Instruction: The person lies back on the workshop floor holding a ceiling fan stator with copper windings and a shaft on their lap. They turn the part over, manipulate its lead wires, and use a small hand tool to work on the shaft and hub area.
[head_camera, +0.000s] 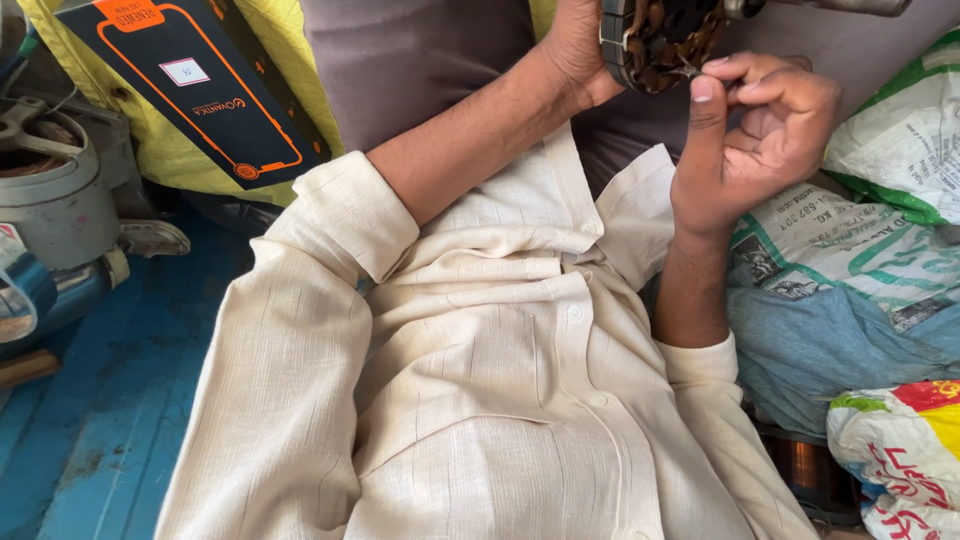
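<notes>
Cream, slubby shirt cloth (480, 400) fills the foreground, above a blue painted floor (110, 420). Beyond the shirt, printed woven sacks (850, 250) lie crumpled beside a grey metal motor housing (55, 200). Past the collar, the left hand (575, 45) grips a round copper-wound motor core (655, 40); the right hand (760, 130) pinches a wire at its edge.

Both forearms rise from rolled-up cream sleeves toward the top of the view. The left hand (578, 45) is partly cut off by the top edge, wrist bent, fingers hidden. The right hand (760, 135) sits just beside it, fingers curled inward, thumb and fingertips pinched close together.
</notes>
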